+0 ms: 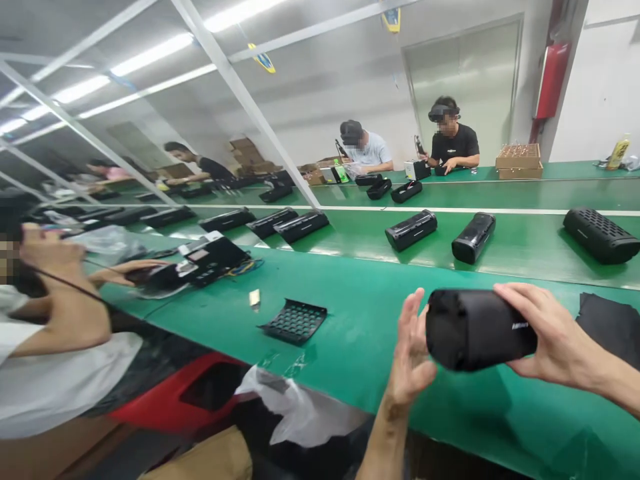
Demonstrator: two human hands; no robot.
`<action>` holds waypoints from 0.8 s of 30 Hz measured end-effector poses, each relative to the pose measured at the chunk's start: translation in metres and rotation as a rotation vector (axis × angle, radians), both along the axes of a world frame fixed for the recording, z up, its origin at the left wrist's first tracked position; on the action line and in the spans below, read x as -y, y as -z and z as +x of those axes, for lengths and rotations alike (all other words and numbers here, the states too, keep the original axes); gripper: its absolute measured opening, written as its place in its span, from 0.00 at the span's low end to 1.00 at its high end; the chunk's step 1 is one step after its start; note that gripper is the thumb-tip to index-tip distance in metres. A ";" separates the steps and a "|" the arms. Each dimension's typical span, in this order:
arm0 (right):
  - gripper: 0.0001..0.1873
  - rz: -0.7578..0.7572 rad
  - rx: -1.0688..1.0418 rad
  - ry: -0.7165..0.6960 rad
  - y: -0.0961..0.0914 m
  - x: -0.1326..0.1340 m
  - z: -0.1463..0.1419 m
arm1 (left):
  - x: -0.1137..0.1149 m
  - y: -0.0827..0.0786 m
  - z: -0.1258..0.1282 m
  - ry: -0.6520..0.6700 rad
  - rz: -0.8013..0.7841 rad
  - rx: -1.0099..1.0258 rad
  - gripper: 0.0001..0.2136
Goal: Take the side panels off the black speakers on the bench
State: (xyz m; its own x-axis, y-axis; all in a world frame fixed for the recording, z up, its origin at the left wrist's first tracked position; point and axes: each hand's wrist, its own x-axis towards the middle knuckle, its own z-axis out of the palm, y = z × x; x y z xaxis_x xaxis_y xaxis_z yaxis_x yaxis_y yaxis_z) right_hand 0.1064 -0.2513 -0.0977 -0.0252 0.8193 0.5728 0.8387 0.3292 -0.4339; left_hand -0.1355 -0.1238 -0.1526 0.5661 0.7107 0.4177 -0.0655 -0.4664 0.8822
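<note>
A black speaker [475,330] with white lettering on its front is held up over the green bench at the right. My right hand [555,327] grips its right end, thumb and fingers on opposite sides. At the speaker's left end is my left hand [413,353], fingers stretched upward and palm against or very near the end face; whether they touch I cannot tell. A curved black perforated grille [296,321] lies on the bench to the left. Right of my right hand is a stack of flat black sheets [607,327], partly hidden by my arm.
Several black speakers, one of them here [411,230], stand along the green conveyor [530,247] beyond the bench. A small pale block [255,298] lies left of the grille. A co-worker [55,320] sits at the left; others work across the line. A plastic bag [305,413] hangs at the bench's front edge.
</note>
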 end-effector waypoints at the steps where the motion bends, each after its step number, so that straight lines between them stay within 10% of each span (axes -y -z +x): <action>1: 0.56 0.010 0.069 0.031 0.000 0.000 0.004 | -0.002 -0.006 -0.008 0.068 -0.051 0.036 0.50; 5: 0.54 -0.018 0.274 0.073 0.003 -0.003 -0.002 | 0.001 -0.019 -0.012 0.118 -0.104 -0.031 0.60; 8: 0.53 -0.096 0.294 0.052 0.006 -0.001 -0.009 | 0.004 -0.018 -0.002 0.057 -0.005 -0.081 0.49; 17: 0.58 -0.311 -0.439 -0.010 0.040 0.038 0.037 | -0.001 0.007 -0.014 0.015 -0.027 0.121 0.37; 24: 0.35 -0.222 -0.553 0.022 0.040 0.033 0.025 | -0.003 0.008 -0.009 -0.004 -0.126 0.112 0.35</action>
